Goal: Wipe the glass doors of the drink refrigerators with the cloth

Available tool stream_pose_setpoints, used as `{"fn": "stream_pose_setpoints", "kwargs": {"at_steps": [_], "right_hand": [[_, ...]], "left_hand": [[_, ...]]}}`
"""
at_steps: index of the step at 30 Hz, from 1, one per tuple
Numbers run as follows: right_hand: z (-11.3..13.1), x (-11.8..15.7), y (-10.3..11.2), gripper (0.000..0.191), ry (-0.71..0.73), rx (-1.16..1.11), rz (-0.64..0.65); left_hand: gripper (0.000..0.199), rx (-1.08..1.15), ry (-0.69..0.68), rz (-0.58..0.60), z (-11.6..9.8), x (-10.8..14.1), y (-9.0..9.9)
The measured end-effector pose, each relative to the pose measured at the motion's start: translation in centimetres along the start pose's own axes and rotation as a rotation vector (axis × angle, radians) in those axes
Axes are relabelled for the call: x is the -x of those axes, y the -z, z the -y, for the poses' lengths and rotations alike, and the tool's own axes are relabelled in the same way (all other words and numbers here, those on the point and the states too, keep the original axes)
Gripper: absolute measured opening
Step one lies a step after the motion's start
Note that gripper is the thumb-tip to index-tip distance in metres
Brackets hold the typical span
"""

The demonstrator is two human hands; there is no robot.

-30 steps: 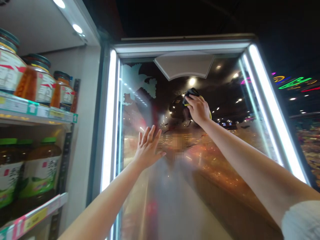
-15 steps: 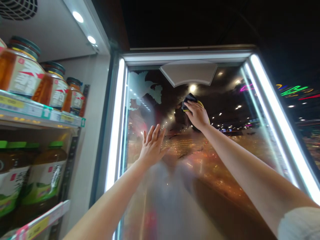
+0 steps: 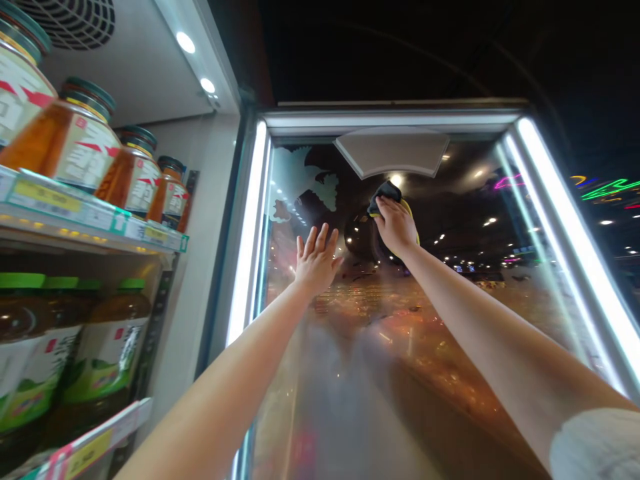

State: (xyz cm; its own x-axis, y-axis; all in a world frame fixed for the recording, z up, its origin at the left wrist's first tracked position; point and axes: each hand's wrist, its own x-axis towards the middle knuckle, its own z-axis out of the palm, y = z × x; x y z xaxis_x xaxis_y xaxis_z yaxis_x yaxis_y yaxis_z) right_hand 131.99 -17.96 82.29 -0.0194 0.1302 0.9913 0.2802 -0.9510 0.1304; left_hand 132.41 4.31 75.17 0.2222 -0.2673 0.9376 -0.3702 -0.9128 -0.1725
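A glass door (image 3: 480,313) with lit strips along its sides fills the middle of the head view. My right hand (image 3: 399,228) presses a black cloth (image 3: 385,193) with yellow edging against the upper part of the glass. Part of the cloth is hidden under the palm. Lower and to the left, my left hand (image 3: 316,261) has its fingers spread at the glass and holds nothing. Just above the cloth is a pale curved panel (image 3: 395,152). Misty patches and reflected lights cover much of the pane.
On the left, an upper shelf (image 3: 90,208) carries amber jars (image 3: 85,143) with dark lids. Green-capped bottles (image 3: 107,360) stand below it. A bright light strip (image 3: 565,247) edges the door on the right, with coloured lights beyond.
The view has shifted, so the shelves and door frame sit further right. My right hand and the cloth have moved slightly left across the glass. My left hand is higher on the pane.
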Motion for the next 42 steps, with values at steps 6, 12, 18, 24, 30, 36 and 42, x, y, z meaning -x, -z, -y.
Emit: {"fn": "stream_pose_setpoints", "kwargs": {"at_steps": [6,12,18,24,30,36,42], "right_hand": [[5.0,0.0,-1.7,0.052,0.299,-0.061,0.161],[1.0,3.0,0.4,0.047,0.323,-0.086,0.148],[5.5,-0.4,-2.0,0.052,0.134,-0.037,0.089],[5.2,3.3,-1.4,0.045,0.449,-0.112,0.183],[6.8,-0.9,-4.0,0.050,0.081,-0.111,-0.017],[10.1,0.8,-3.8,0.049,0.416,-0.137,0.175],[9.0,0.4,-4.1,0.049,0.247,-0.123,0.052]], "left_hand": [[0.069,-0.008,-0.073,-0.026,1.2,1.0,0.0],[0.077,0.001,-0.003,-0.008,3.6,2.6,0.0],[0.079,0.011,0.003,-0.046,5.0,3.5,-0.6],[0.080,0.041,-0.034,-0.067,5.9,4.8,-0.9],[0.079,0.051,-0.031,-0.026,7.0,6.1,-1.0],[0.078,0.065,-0.033,-0.045,7.0,7.1,-1.1],[0.080,0.032,-0.026,-0.037,8.3,8.2,-1.1]]}}
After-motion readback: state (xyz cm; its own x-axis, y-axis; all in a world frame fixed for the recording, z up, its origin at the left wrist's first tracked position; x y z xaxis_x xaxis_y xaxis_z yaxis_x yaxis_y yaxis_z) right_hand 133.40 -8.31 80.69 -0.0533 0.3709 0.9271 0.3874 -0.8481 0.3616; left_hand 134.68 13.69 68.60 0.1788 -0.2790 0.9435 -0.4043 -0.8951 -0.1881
